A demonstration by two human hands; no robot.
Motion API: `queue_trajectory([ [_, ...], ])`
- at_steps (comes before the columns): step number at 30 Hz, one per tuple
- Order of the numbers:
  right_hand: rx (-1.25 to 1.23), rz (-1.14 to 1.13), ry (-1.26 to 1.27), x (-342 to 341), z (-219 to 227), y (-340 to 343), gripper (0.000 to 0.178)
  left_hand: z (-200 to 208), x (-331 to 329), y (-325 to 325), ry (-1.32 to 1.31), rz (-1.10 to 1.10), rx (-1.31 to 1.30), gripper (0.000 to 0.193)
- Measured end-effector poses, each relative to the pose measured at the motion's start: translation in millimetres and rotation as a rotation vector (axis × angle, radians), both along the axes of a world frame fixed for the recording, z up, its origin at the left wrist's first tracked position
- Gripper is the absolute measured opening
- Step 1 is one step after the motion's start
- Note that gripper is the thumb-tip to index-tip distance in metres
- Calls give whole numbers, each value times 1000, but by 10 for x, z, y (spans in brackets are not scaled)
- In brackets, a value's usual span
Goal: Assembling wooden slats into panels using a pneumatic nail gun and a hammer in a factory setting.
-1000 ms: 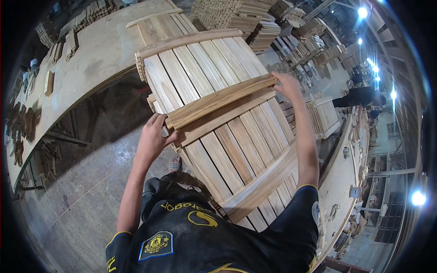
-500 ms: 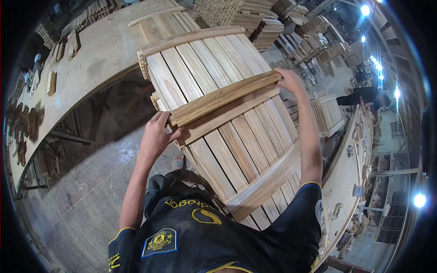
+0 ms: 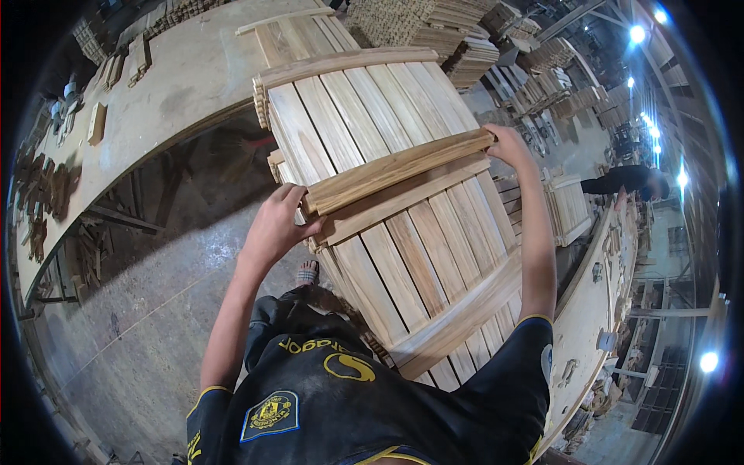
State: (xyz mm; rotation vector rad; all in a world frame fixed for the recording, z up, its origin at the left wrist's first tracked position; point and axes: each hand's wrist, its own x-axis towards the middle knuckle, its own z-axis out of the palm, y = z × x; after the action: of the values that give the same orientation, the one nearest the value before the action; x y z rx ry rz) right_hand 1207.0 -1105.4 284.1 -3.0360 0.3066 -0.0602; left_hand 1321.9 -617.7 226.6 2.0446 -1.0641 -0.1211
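Long brown wooden rail (image 3: 403,170) across pale slatted wooden panels (image 3: 422,267), left hand (image 3: 277,221) at left end, right hand (image 3: 511,147) at right; broad beige wooden tabletop (image 3: 178,85) farther left.

Gripping a wooden rail (image 3: 399,173) across the centre of the frame, with the left hand (image 3: 277,222) at its left end and the right hand (image 3: 511,147) at its higher right end. Leaning over slatted wooden panelling (image 3: 435,249), mid-frame. Also showing a pale table (image 3: 194,77) at upper left, stacked timber (image 3: 387,22) at top centre.
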Motion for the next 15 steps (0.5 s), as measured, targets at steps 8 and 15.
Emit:
queue_trajectory([
  [8, 44, -92, 32, 33, -44, 53, 50, 68, 2, 25, -20, 10, 110, 41],
  [15, 521, -274, 13, 17, -128, -140, 51, 158, 43, -8, -25, -20, 204, 41],
])
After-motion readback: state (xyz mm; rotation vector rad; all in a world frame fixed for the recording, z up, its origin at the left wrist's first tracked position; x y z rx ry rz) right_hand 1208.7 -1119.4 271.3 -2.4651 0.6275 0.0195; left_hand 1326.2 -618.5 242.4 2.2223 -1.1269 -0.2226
